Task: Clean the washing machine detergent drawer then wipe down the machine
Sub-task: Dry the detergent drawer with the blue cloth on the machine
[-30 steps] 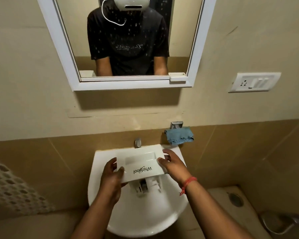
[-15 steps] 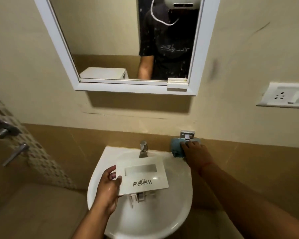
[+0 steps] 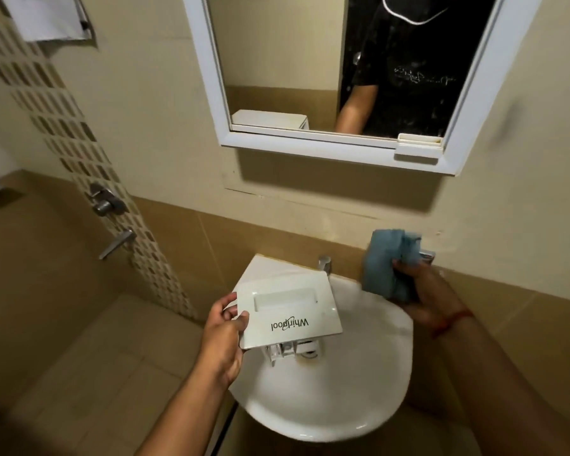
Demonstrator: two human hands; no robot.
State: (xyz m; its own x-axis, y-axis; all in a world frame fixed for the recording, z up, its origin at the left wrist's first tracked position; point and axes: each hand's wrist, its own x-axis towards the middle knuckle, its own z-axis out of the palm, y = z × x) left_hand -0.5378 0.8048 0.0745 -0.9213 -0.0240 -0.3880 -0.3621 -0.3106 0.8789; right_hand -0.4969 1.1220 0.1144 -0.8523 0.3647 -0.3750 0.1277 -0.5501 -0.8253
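Note:
The white detergent drawer (image 3: 288,311), its front panel marked Whirlpool facing up, hangs over the white sink (image 3: 349,399). My left hand (image 3: 222,337) grips the panel's left edge, thumb on top. The drawer's clear compartments poke out below the panel above the drain. My right hand (image 3: 422,292) holds a bunched blue cloth (image 3: 384,264) above the sink's right rim, lifted off the metal wall holder (image 3: 426,255) behind it.
A small tap (image 3: 324,263) stands at the back of the sink. A white-framed mirror (image 3: 326,77) hangs above. Shower valves and a lever (image 3: 107,205) are on the tiled wall to the left. Floor tiles lie left of the sink.
My right hand left the drawer, reached to the wall holder and has lifted the blue cloth off it. My left hand alone keeps holding the drawer. The view swung left.

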